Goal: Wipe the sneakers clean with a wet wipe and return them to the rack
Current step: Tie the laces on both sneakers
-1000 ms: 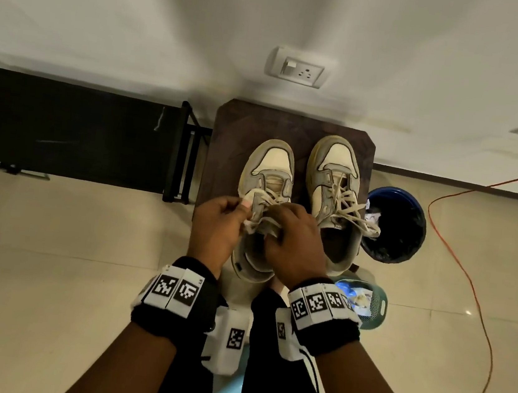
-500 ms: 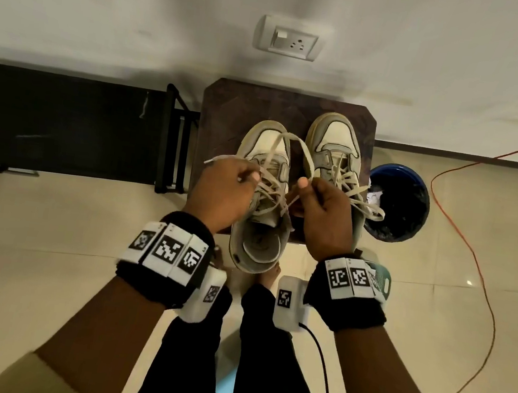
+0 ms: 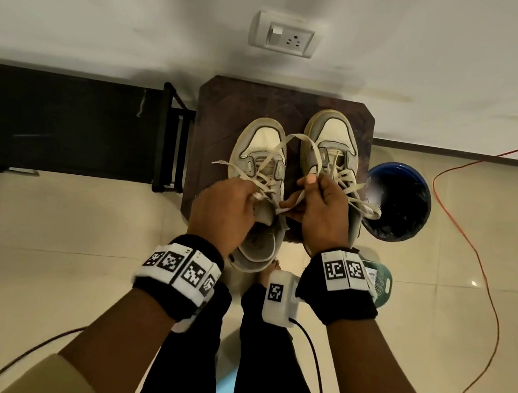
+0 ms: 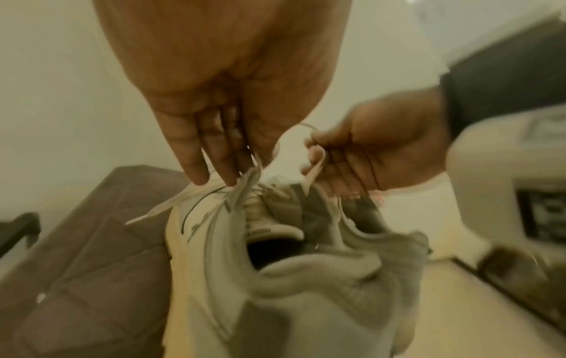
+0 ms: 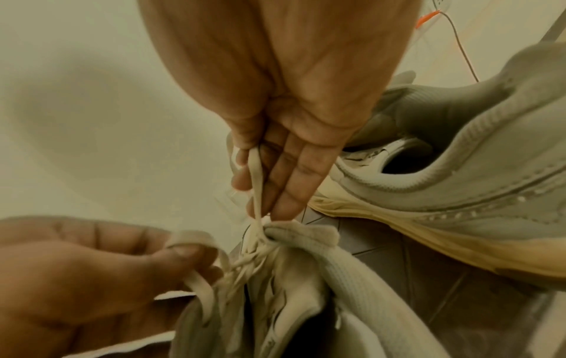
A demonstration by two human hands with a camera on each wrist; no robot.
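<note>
Laces [image 3: 289, 154] of the left sneaker [image 3: 263, 164] are pinched, one end in each grip, on the dark bench [image 3: 222, 110].
Soft, limp and light, they are judged best held near the knot; left hand [image 3: 225, 207], right hand [image 3: 319, 208].

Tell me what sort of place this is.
Probably a room in a home, at the foot of a wall. A wall socket sits low above a tiled floor, a black rack stands alongside, and two sneakers sit on a small dark stool beside a blue bin.
</note>
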